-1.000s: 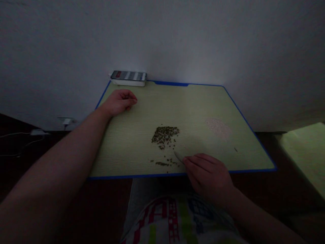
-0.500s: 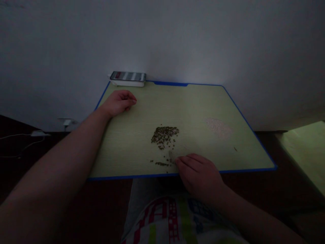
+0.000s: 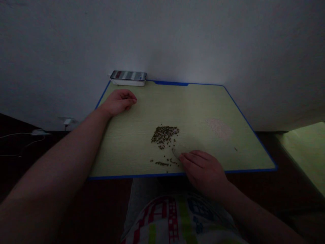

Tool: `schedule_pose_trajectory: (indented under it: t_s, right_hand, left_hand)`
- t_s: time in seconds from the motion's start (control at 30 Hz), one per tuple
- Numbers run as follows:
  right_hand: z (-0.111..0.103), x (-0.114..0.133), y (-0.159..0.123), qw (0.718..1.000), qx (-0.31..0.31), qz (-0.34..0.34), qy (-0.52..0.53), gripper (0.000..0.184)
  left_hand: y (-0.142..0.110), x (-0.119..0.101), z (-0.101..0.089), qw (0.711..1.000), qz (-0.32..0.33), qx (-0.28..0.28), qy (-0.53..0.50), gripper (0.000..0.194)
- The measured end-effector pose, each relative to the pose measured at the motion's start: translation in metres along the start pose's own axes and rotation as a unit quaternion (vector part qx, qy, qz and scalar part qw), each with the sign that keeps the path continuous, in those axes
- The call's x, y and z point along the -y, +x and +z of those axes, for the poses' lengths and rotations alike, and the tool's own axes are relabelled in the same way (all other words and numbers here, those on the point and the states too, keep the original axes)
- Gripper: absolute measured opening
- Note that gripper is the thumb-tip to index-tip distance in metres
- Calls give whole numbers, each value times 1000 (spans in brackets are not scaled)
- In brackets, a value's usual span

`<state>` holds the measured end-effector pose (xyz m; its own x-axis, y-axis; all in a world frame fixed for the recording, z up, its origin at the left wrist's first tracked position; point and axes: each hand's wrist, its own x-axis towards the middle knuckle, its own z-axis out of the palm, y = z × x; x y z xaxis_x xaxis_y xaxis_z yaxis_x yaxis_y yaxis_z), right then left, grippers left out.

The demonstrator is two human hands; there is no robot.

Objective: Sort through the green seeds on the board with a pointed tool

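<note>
My right hand (image 3: 204, 171) is closed near the board's front edge, pinching a thin, pale, pointed tool (image 3: 175, 153) whose exact kind I cannot make out. The tool's tip points up and left, just below a pile of small dark green beans (image 3: 162, 136) with some pale grains among them. A short row of loose beans (image 3: 161, 164) lies closer to me, left of that hand. Resting at the board's left side, my left hand (image 3: 123, 101) has its fingers curled in and holds nothing that I can see. A patch of pale, rice-like grains (image 3: 218, 128) is spread on the right.
The yellowish board (image 3: 177, 105) has a blue rim and stands against a grey wall (image 3: 177, 40). A white box (image 3: 129, 82) with a phone-like dark slab (image 3: 129, 75) on top sits at the back left corner. A small dark sliver (image 3: 236, 149) lies at the right.
My right hand went left and down with the tool towards the loose beans, then came back slightly right and up. My left hand has stayed in place.
</note>
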<state>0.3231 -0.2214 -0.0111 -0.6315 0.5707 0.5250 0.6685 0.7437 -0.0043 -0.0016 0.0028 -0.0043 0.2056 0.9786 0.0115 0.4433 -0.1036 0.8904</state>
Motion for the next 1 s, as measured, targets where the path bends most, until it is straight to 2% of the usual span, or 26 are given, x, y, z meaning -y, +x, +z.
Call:
schedule_pose_trajectory:
  t_s: [0.13, 0.33, 0.43, 0.73, 1.0]
  right_hand:
    - [-5, 5, -5, 1000, -1, -8, 26, 27]
    - [-14, 2, -10, 999, -3, 35, 26, 23]
    - [-15, 4, -10, 999, -1, 18, 47, 24]
    - [-5, 11, -3, 999, 5, 14, 44, 24]
    - [9, 19, 12, 999, 22, -6, 26, 27]
  left_hand:
    - [0, 2, 0, 1000, 0, 3, -9, 11]
    - [1, 3, -1, 1000, -5, 0, 28, 10]
    - [0, 0, -1, 1000, -5, -2, 30, 10]
    - [0, 0, 0, 1000, -7, 0, 4, 11]
    - [0, 1, -1, 1000, -5, 1, 21, 13]
